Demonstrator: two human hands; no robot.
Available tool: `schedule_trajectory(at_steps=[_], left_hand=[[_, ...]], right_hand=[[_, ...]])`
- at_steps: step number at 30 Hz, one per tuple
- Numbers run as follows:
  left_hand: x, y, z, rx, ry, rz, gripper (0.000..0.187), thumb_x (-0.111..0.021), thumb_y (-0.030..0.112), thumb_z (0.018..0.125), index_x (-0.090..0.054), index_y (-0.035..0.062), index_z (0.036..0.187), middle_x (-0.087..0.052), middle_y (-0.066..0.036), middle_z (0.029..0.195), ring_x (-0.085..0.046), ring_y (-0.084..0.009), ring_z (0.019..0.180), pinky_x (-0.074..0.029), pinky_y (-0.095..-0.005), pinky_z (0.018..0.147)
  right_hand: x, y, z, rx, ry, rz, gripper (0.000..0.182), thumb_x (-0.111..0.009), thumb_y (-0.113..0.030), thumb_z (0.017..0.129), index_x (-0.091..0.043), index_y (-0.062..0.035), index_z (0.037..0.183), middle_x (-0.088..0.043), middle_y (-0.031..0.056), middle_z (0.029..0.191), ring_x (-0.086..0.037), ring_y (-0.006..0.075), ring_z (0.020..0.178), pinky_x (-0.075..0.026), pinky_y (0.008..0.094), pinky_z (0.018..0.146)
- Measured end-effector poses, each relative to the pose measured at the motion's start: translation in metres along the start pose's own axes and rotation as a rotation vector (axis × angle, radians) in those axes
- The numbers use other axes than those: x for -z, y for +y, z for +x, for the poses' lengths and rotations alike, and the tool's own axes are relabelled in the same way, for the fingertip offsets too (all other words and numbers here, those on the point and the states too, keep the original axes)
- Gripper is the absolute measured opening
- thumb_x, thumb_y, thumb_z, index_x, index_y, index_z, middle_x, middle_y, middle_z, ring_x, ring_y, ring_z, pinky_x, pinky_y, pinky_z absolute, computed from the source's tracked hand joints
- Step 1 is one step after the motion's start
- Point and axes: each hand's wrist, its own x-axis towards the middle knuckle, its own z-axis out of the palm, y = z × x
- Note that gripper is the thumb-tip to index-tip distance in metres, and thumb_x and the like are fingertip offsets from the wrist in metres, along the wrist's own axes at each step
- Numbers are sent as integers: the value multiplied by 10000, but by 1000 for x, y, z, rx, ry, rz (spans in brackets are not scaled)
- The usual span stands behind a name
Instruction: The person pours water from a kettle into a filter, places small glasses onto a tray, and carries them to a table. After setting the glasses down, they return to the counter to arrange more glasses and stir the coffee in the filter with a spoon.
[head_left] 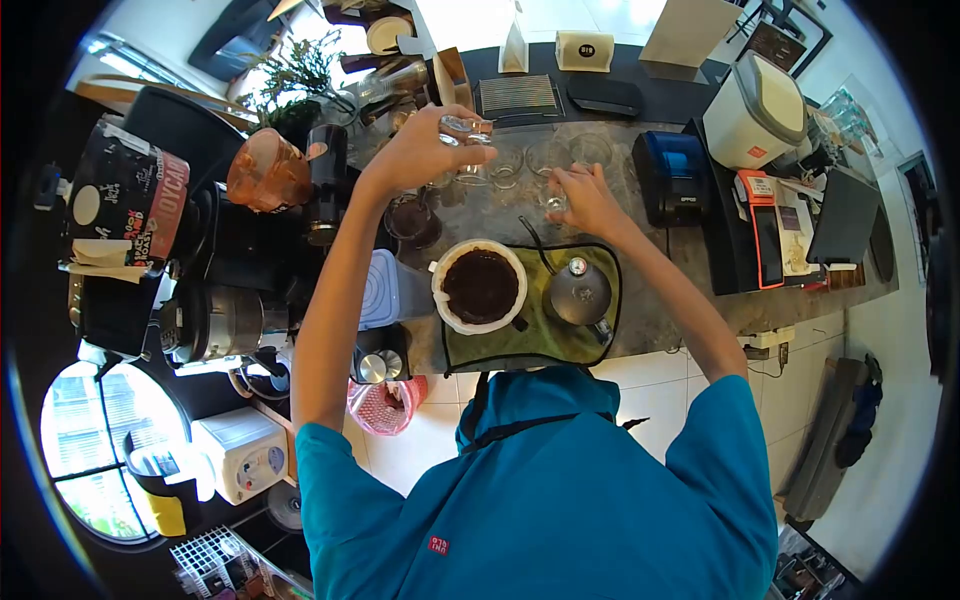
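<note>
Near the far side of the counter, my left hand (425, 150) is closed around small clear glasses (467, 127), held above the counter. To its right, my right hand (590, 202) has its fingers closed on another small glass (555, 204). Several clear glasses (547, 157) stand on the counter between and beyond my hands. Closer to me, a white coffee dripper (437, 300) holds a paper filter with dark wet coffee grounds (482, 285). A grey gooseneck kettle (582, 295) with a thermometer in its lid sits beside it on a green mat (540, 347).
A dark-filled glass jar (411, 220) and a blue-lidded container (385, 290) stand left of the dripper. A blue-black printer (668, 180) and a red card terminal (766, 245) are at right. A coffee grinder (325, 185) stands at left, a pink basket (382, 408) on the floor.
</note>
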Motion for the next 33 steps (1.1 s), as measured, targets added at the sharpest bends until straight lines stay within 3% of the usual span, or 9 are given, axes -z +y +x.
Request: schedule_trajectory(at_steps=[2,8,10,17,18,21,23,27,33], left_hand=[[-4,-1,2,28,17,-13,559,-777,326,771,-609,-34,1165,-674,-119,1055,-630,-154,925,-487,-299,847],[-12,-11,10,137,52,-167,595,-787,325,762,-585,-54,1174,-673,-151,1031,-642,-165,861,-504,-287,776],[-17,-21,18,80,72,-286,482,-797,280,765,-613,-65,1045,-708,-99,794,-656,-121,672,-507,-247,592],[-27,-17,25,50,183,-346,421,-782,252,791,-607,-38,1041,-698,-86,767,-642,-104,646,-488,-237,568],[-25,-18,26,71,135,-381,443,-783,257,785,-607,-32,1072,-685,-89,833,-643,-112,733,-500,-247,648],[-27,-13,27,84,100,-432,451,-776,252,792,-606,-28,1102,-671,-87,902,-645,-117,822,-513,-252,729],[-33,-9,28,75,96,-440,435,-768,241,803,-606,-31,1101,-670,-83,904,-647,-114,823,-513,-248,729],[-38,-8,32,45,149,-528,407,-750,223,832,-599,-27,1116,-669,-80,919,-651,-124,827,-518,-245,734],[-47,-4,14,-15,267,-691,425,-752,206,831,-585,-42,1132,-675,-88,892,-634,-117,767,-514,-253,685]], right_hand=[[-2,-2,-3,-18,-30,-60,594,-838,-314,647,-521,-97,1099,-687,42,887,-526,240,1070,-300,428,930],[-16,9,-11,-48,-10,-201,619,-849,-327,616,-531,-109,1100,-668,32,887,-496,236,1055,-307,418,900],[-21,17,-15,-52,1,-188,606,-850,-333,611,-544,-108,1083,-652,39,901,-495,237,1045,-306,420,900],[17,0,-13,66,254,-123,579,-836,-377,659,-569,-82,1079,-567,58,880,-499,251,948,-341,409,855],[30,-11,-11,68,252,-123,579,-836,-377,659,-569,-82,1079,-567,58,880,-499,251,948,-341,409,855],[57,-44,5,-251,182,243,532,-809,-300,750,-532,-57,1134,-575,58,938,-575,205,913,-435,365,792],[56,-66,19,-247,325,1003,504,-802,-322,779,-537,-52,1111,-559,31,877,-578,124,784,-486,296,700],[53,-79,41,-305,389,1178,461,-797,-279,790,-546,-30,1086,-567,16,892,-584,87,802,-501,246,713],[59,-89,50,-188,393,963,435,-783,-237,799,-557,-34,1110,-585,24,899,-590,81,754,-501,225,685]])
